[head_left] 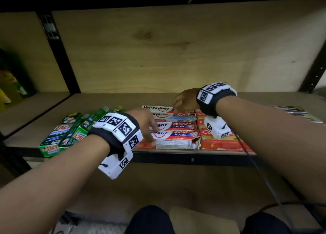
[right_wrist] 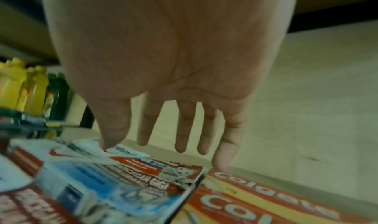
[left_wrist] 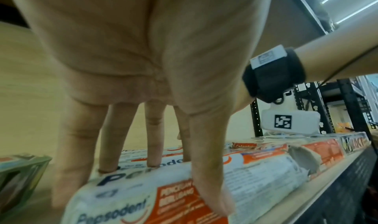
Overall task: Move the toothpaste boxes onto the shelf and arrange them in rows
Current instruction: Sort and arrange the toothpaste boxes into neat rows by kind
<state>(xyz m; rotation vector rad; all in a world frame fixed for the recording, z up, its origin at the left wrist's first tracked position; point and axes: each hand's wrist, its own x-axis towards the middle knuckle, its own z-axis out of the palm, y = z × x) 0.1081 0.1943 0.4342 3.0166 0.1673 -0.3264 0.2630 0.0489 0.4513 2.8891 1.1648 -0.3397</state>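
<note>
Several red-and-white Pepsodent boxes (head_left: 176,126) lie side by side in rows at the middle of the wooden shelf (head_left: 105,101). My left hand (head_left: 152,133) rests on their left ends. In the left wrist view its straight fingers (left_wrist: 153,138) touch the tops, and its thumb lies against the front Pepsodent box (left_wrist: 126,200). My right hand (head_left: 183,99) is spread over the rearmost Pepsodent box (right_wrist: 122,179); the thumb tip touches it and the little finger touches a Colgate box (right_wrist: 266,203). Neither hand grips anything.
Red Colgate boxes (head_left: 222,143) are packed right of the Pepsodent rows. Green Zact boxes (head_left: 60,135) lie skewed at the left, overhanging the shelf's front edge. Yellow bottles (right_wrist: 20,88) stand in the bay to the left. Black uprights (head_left: 58,57) frame the bay.
</note>
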